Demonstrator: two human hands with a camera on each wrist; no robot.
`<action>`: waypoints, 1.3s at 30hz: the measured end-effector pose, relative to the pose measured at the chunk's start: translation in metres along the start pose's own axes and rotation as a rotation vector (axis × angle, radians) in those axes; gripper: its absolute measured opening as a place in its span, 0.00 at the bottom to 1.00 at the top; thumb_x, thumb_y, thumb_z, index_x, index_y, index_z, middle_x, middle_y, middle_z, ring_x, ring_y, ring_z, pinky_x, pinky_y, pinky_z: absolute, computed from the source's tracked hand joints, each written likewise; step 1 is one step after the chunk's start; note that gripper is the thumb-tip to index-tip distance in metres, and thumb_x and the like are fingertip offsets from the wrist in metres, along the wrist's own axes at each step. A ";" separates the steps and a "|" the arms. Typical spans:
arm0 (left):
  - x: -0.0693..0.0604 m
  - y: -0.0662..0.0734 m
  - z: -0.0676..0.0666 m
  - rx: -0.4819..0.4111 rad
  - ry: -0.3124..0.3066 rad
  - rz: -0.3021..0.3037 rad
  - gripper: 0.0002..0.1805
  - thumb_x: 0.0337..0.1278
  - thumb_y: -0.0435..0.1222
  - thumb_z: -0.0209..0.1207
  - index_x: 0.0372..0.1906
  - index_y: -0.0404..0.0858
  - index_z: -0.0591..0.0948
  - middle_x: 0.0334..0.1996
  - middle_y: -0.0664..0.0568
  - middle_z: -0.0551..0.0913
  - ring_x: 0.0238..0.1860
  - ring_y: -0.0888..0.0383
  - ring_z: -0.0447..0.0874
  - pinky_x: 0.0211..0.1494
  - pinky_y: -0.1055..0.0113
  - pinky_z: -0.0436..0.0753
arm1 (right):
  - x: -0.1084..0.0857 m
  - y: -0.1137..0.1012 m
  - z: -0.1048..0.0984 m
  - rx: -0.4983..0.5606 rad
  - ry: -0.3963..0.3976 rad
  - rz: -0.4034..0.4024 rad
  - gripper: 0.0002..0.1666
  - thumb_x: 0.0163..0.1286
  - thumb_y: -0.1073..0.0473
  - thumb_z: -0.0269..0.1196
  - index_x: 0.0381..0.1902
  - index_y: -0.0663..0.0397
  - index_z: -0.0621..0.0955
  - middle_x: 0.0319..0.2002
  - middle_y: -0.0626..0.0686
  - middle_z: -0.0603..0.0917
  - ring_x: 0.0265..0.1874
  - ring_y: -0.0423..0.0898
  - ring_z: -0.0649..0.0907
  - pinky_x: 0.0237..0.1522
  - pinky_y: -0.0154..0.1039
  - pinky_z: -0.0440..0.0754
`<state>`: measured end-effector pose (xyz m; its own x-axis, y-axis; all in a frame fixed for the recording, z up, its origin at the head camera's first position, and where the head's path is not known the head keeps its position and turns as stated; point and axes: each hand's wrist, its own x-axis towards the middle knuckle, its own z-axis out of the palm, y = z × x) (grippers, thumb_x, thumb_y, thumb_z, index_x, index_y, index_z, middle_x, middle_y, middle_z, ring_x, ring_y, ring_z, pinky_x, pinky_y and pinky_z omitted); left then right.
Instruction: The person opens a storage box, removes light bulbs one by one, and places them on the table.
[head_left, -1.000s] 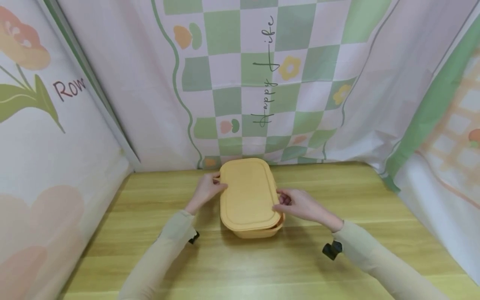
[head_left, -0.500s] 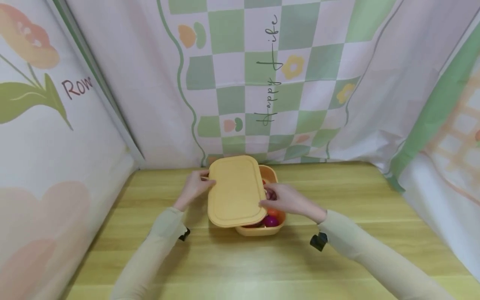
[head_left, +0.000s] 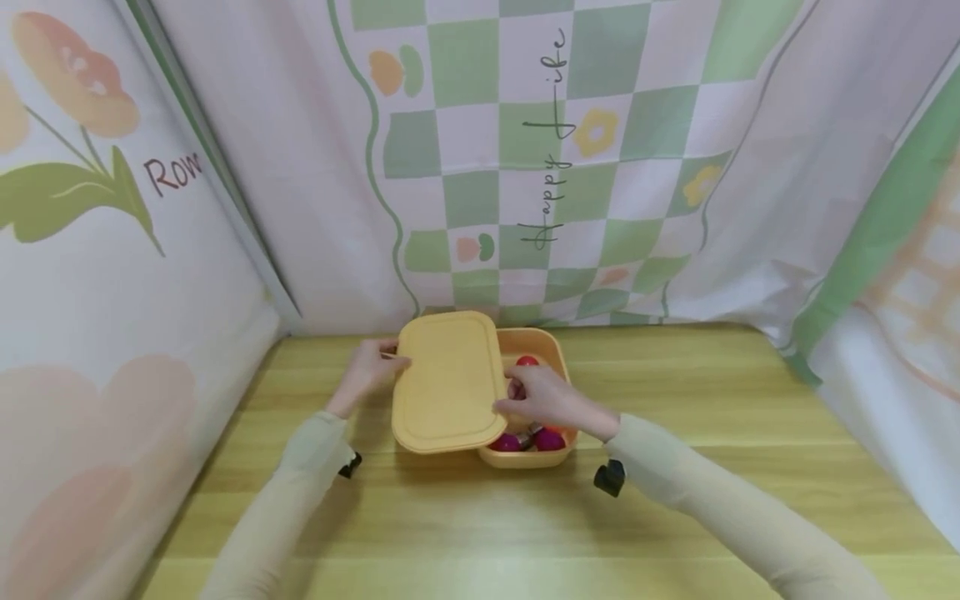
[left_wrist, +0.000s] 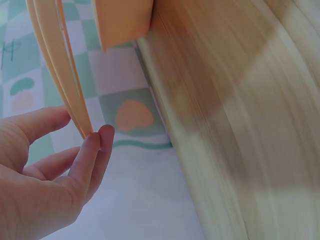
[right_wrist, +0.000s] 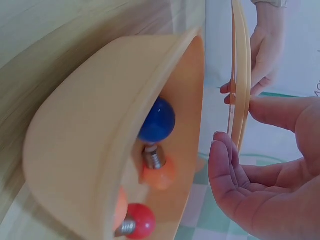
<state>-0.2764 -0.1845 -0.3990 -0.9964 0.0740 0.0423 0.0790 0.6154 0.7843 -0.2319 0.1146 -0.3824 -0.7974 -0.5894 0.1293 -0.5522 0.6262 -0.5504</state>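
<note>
A yellow lid [head_left: 450, 379] is held level above the left part of a matching yellow box [head_left: 528, 461]. My left hand [head_left: 365, 372] pinches its left edge between thumb and fingers. On the opposite edge, my right hand [head_left: 555, 402] grips it the same way, over the uncovered part of the box. Colored light bulbs with metal screw bases lie inside; the right wrist view shows a blue bulb [right_wrist: 159, 120], an orange bulb [right_wrist: 161, 174] and a red bulb [right_wrist: 142, 220]. A purple-looking bulb [head_left: 550, 439] sits at the near end. The lid hides the box's left side.
Box and hands are over a wooden table [head_left: 480, 533]. A green-and-white checked cloth [head_left: 525, 167] hangs right behind the box. Printed cloth walls [head_left: 90, 333] stand on the left and the right.
Both hands have drawn the lid off to the left, while the box stays on the table. Its right part and several bulbs have come into sight.
</note>
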 end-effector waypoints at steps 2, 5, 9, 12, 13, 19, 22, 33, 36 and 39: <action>0.000 -0.002 -0.005 0.000 0.005 0.000 0.24 0.62 0.33 0.61 0.60 0.26 0.78 0.54 0.33 0.84 0.52 0.40 0.86 0.56 0.55 0.86 | 0.003 -0.003 0.002 -0.010 0.001 -0.012 0.12 0.64 0.56 0.68 0.37 0.59 0.80 0.21 0.47 0.81 0.19 0.34 0.74 0.26 0.27 0.74; -0.002 -0.006 -0.012 0.006 0.018 0.019 0.23 0.61 0.32 0.61 0.58 0.24 0.78 0.52 0.31 0.84 0.51 0.40 0.86 0.55 0.54 0.86 | 0.008 -0.009 0.005 -0.029 -0.010 -0.004 0.13 0.64 0.55 0.68 0.34 0.59 0.80 0.22 0.47 0.82 0.19 0.34 0.74 0.26 0.27 0.74; -0.003 -0.013 -0.020 0.021 0.022 0.038 0.22 0.61 0.32 0.61 0.56 0.22 0.79 0.51 0.31 0.84 0.50 0.39 0.86 0.54 0.54 0.87 | 0.015 -0.015 0.011 -0.030 -0.031 0.024 0.13 0.64 0.53 0.68 0.33 0.57 0.79 0.23 0.47 0.81 0.20 0.35 0.74 0.25 0.27 0.73; -0.004 -0.019 -0.026 0.027 0.019 0.029 0.22 0.61 0.31 0.60 0.56 0.22 0.79 0.52 0.30 0.84 0.51 0.39 0.86 0.55 0.53 0.86 | 0.021 -0.020 0.018 -0.022 -0.042 0.038 0.13 0.64 0.53 0.68 0.33 0.56 0.79 0.22 0.46 0.80 0.20 0.35 0.74 0.25 0.27 0.72; -0.005 -0.021 -0.027 0.030 0.023 0.021 0.22 0.61 0.31 0.60 0.56 0.21 0.79 0.52 0.30 0.84 0.51 0.38 0.85 0.55 0.53 0.86 | 0.023 -0.022 0.020 -0.017 -0.048 0.046 0.13 0.63 0.53 0.68 0.32 0.56 0.78 0.22 0.46 0.80 0.20 0.36 0.74 0.24 0.28 0.72; -0.009 -0.030 -0.037 0.055 0.052 -0.016 0.21 0.59 0.30 0.60 0.55 0.21 0.79 0.52 0.30 0.83 0.54 0.38 0.84 0.58 0.51 0.84 | 0.033 -0.035 0.030 0.027 -0.096 0.091 0.15 0.64 0.53 0.68 0.29 0.57 0.76 0.19 0.46 0.75 0.18 0.38 0.72 0.22 0.29 0.69; -0.011 -0.035 -0.043 0.055 0.058 -0.046 0.21 0.59 0.30 0.60 0.56 0.21 0.79 0.54 0.30 0.83 0.56 0.37 0.82 0.63 0.49 0.81 | 0.038 -0.041 0.034 0.026 -0.093 0.091 0.16 0.63 0.53 0.68 0.28 0.56 0.75 0.19 0.46 0.74 0.17 0.38 0.72 0.21 0.29 0.68; -0.023 -0.052 -0.064 0.007 0.056 -0.013 0.15 0.58 0.26 0.58 0.48 0.19 0.81 0.39 0.31 0.86 0.34 0.60 0.79 0.38 0.74 0.78 | 0.057 -0.065 0.054 0.057 -0.120 0.153 0.16 0.62 0.53 0.69 0.27 0.56 0.76 0.20 0.46 0.74 0.20 0.39 0.72 0.21 0.28 0.68; -0.025 -0.057 -0.069 -0.022 0.050 0.016 0.13 0.57 0.25 0.58 0.44 0.18 0.82 0.33 0.34 0.86 0.30 0.63 0.76 0.35 0.72 0.78 | 0.062 -0.069 0.060 0.052 -0.128 0.152 0.16 0.62 0.54 0.69 0.26 0.56 0.75 0.20 0.46 0.74 0.19 0.39 0.71 0.21 0.27 0.67; -0.026 -0.063 -0.072 -0.051 0.051 0.030 0.11 0.55 0.23 0.57 0.40 0.17 0.81 0.29 0.36 0.84 0.28 0.62 0.75 0.33 0.71 0.78 | 0.068 -0.071 0.068 0.028 -0.116 0.125 0.16 0.60 0.54 0.69 0.25 0.57 0.75 0.19 0.46 0.74 0.19 0.39 0.71 0.20 0.27 0.66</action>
<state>-0.2579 -0.2818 -0.4050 -0.9940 0.0505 0.0968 0.1082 0.5728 0.8125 -0.2300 -0.0050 -0.3909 -0.8252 -0.5637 -0.0367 -0.4422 0.6851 -0.5789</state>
